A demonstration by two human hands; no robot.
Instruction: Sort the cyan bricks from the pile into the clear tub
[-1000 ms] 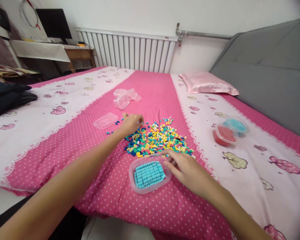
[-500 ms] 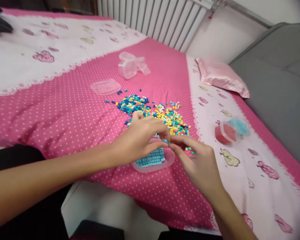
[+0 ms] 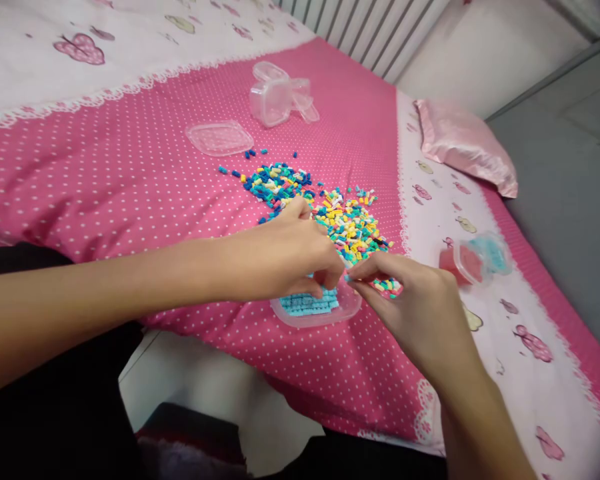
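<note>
My left hand [image 3: 300, 250] reaches over a shallow clear plastic tray [image 3: 325, 321] near the bed's front edge. Its thumb and fingers are curled together just above a light-blue block of small ridged pieces [image 3: 310, 305] lying in the tray. Whether anything sits between those fingertips is hidden. My right hand [image 3: 420, 307], at the tray's right side, pinches a tiny light-blue piece [image 3: 348, 277] between thumb and forefinger. Beyond both hands spreads a pile of small loose building bricks [image 3: 353, 227], yellow, teal, white and dark blue.
A clear lid [image 3: 220, 138] and clear plastic containers [image 3: 273, 103] lie farther back on the pink dotted bedspread [image 3: 145, 167]. To the right are tubs with red [image 3: 463, 265] and blue [image 3: 495, 252] contents. A pink pillow [image 3: 465, 143] rests by the grey headboard [image 3: 565, 147].
My hands, close together at a small blue piece before, have parted slightly. The right keeps a tiny light-blue piece, while the left's fingers have curled lower over the block. The view has tilted down.
</note>
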